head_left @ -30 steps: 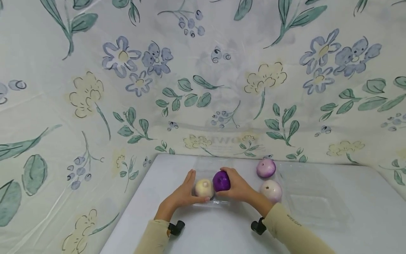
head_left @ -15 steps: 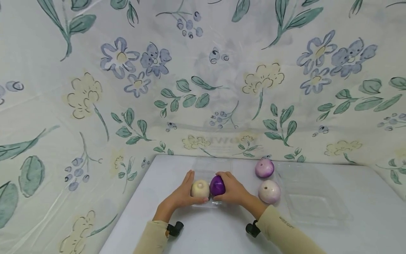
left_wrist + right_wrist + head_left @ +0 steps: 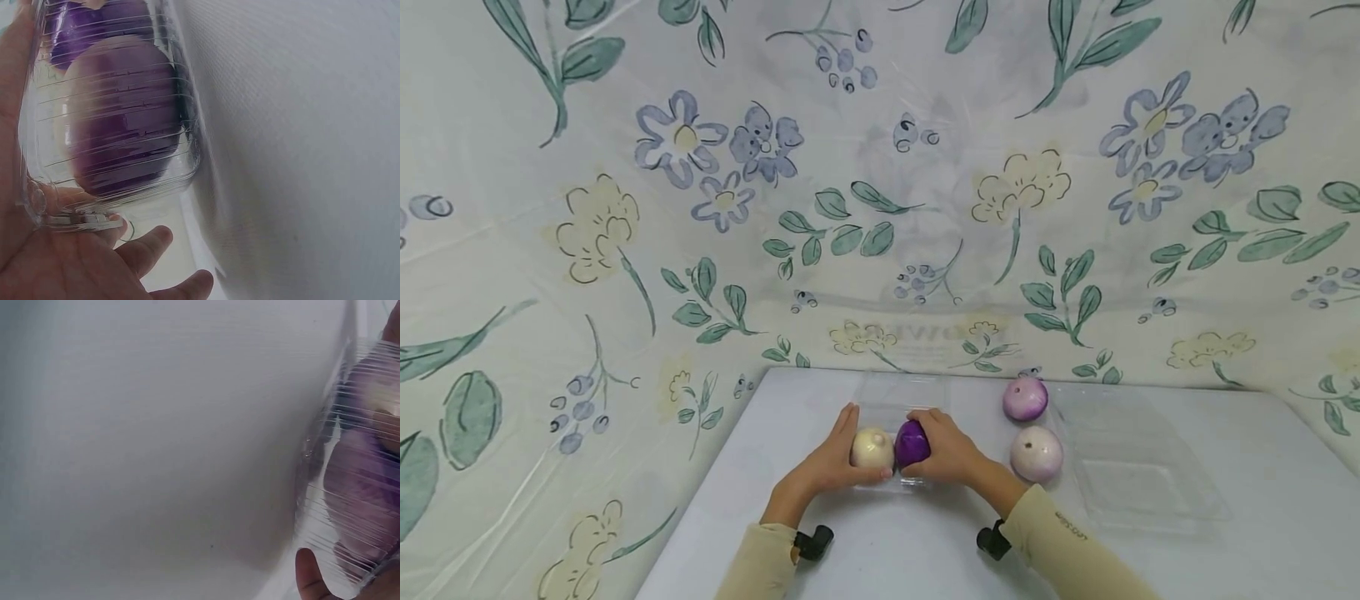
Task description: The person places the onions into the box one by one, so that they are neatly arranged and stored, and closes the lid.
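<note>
In the head view a clear plastic clamshell container (image 3: 880, 487) lies on the table with its lid (image 3: 902, 390) folded back. My left hand (image 3: 831, 458) holds its left end, thumb along the front rim, beside a pale peeled onion (image 3: 871, 450) inside. My right hand (image 3: 950, 447) grips a deep purple onion (image 3: 912, 443) next to the pale one. Through the ribbed plastic, the left wrist view shows an onion (image 3: 125, 119) with a purple side; two of my left fingers (image 3: 147, 250) extend past the container. The right wrist view shows part of the container (image 3: 312, 481) and my right hand (image 3: 312, 575).
Right of my right hand sit a purple-pink onion (image 3: 1025, 399) and a paler onion (image 3: 1037, 454). A second clear plastic container (image 3: 1138, 467) lies farther right on the white table (image 3: 895, 550). Floral cloth (image 3: 925, 208) hangs along the table's back edge.
My right hand has moved left and slightly down with the purple onion, which has turned and sits lower beside the pale one. My left hand has stayed at the container's left end.
</note>
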Demonstrator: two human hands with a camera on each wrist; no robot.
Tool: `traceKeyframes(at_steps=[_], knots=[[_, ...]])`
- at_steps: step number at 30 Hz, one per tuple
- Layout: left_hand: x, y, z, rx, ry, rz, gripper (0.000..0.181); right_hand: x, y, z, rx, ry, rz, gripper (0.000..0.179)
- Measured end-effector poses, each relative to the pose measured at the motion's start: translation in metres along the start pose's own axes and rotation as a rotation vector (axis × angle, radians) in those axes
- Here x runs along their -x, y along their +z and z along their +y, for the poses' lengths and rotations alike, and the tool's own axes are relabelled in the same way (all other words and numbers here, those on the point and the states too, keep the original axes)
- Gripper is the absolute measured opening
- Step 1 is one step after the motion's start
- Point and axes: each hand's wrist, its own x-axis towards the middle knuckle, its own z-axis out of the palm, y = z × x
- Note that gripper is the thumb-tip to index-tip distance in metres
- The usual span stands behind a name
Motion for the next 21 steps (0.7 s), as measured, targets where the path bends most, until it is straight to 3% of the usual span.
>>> traceKeyframes(at_steps=[21], knots=[[0.0014,0.0005,0.0004,0.005,-0.019,0.001,0.128,0.0001,0.0047,0.0000,0.007,0.015,-0.009,0.081]])
